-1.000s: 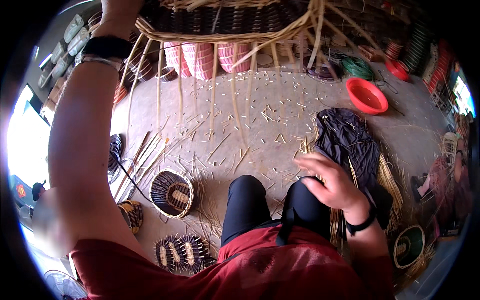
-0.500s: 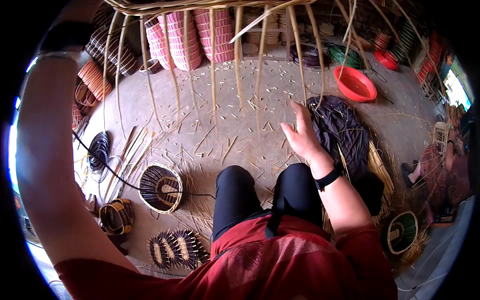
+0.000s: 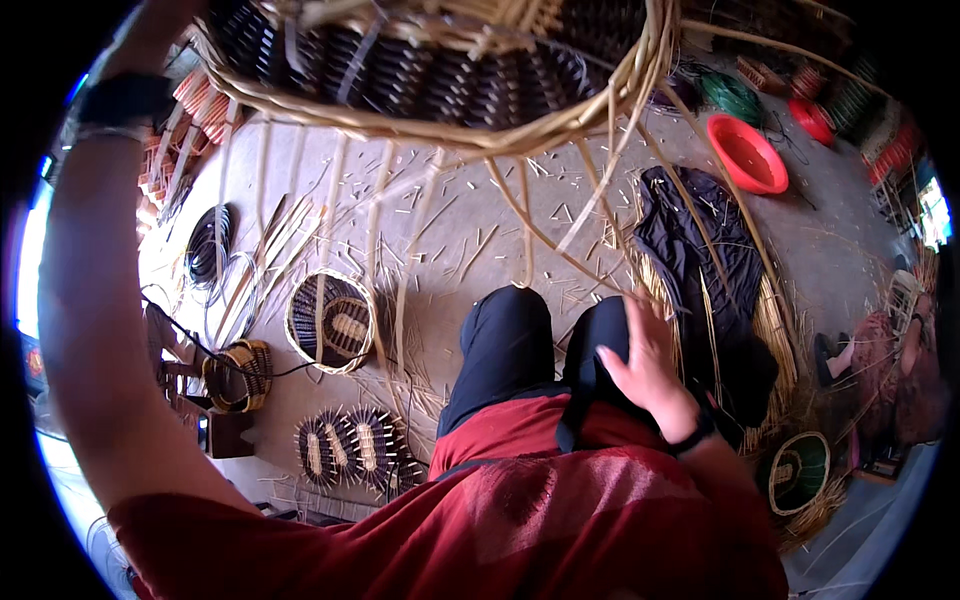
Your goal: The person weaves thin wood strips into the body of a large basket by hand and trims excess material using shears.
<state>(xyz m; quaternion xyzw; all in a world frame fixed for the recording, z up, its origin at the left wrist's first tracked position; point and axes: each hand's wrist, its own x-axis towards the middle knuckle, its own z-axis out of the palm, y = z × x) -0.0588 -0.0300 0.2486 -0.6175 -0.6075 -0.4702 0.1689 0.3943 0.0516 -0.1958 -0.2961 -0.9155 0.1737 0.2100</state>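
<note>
An unfinished wicker basket (image 3: 430, 105) hangs in the air at the top, cut off by the picture's edge. It has a dark weave, a pale twisted rim, and long pale stakes (image 3: 527, 225) that trail down from it. My left hand (image 3: 160, 30) is raised at its left side and holds it up; the fingers are in shadow and mostly out of sight. My right hand (image 3: 650, 362) is open above my right thigh, thumb spread from the fingers, holding nothing. Its fingertips are close to the lower ends of some stakes; whether they touch I cannot tell.
Pale cane scraps litter the floor. Left stand an oval basket (image 3: 358, 325), a small basket (image 3: 237, 376), woven bases (image 3: 370, 448) and a black coil (image 3: 207, 248). Right are a dark cloth (image 3: 685, 235), red basin (image 3: 745, 155), green-lined basket (image 3: 800, 474) and a seated person (image 3: 880, 375).
The basket has come down and tilted, so its dark weave now shows. Its stakes have swung along. My right hand has drawn back toward my thigh, still open.
</note>
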